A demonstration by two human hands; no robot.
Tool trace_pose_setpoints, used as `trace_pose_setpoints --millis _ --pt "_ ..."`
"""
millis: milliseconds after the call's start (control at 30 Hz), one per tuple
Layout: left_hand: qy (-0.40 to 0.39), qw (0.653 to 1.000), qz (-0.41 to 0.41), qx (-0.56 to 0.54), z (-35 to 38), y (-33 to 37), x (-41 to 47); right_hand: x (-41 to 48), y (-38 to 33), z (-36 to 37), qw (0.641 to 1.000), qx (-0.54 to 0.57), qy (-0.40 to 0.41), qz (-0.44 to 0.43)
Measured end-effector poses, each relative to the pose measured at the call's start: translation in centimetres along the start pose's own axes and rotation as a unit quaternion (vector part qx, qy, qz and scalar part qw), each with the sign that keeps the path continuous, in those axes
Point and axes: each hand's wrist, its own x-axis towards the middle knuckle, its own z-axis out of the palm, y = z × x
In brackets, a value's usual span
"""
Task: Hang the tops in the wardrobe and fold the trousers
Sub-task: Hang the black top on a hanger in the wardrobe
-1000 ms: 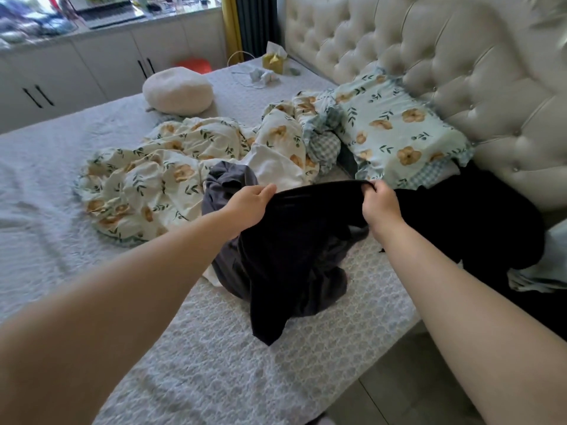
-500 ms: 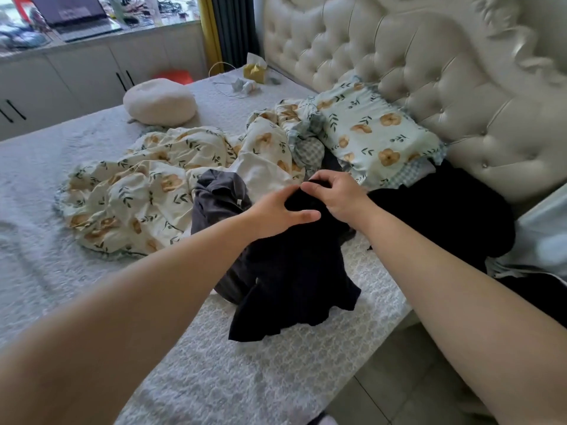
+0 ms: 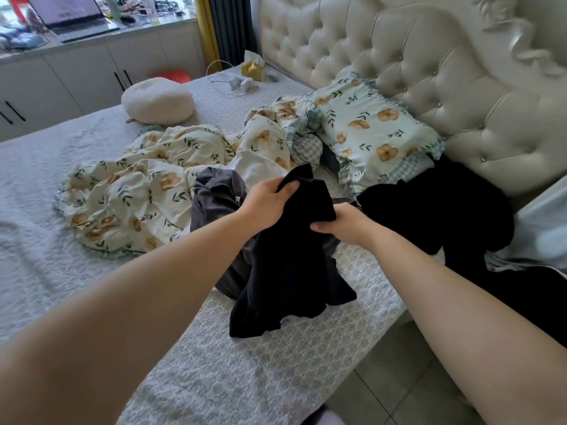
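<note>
Left hand curled, gripping top fold of black garment. Right hand curled, gripping same garment lower down, just beside. Garment bunched, hem resting on bed near side edge, overlapping grey garment. Floral duvet crowds left, black pile right. Bare bedspread toward camera; floor past edge.

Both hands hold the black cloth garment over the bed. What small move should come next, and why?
Probably lift the black cloth garment and spread it open. The left hand and right hand grip it bunched, close together, and its lower part lies crumpled on the grey patterned bedspread, so top or trousers cannot be told.
</note>
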Motion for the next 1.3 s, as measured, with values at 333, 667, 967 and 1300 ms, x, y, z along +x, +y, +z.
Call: trace_pose_setpoints --millis 333,667,967,1300 --pt "-0.019 0.989 0.009 0.149 -0.3 -1.0 -1.1 0.0 -0.1 -2.1 0.982 0.053 0.176 -0.04" --pt "-0.015 0.987 -0.011 0.159 0.7 -2.5 -1.5 -0.4 0.0 -5.4 0.956 0.078 0.283 -0.003" --pt "0.06 0.997 0.019 0.039 2.3 1.3 -0.2 0.1 2.3 -0.3 0.977 0.015 0.213 0.004" --pt "0.019 0.975 -0.095 -0.201 3.9 3.1 0.1 -1.1 0.8 4.1 0.955 0.073 0.283 -0.043"
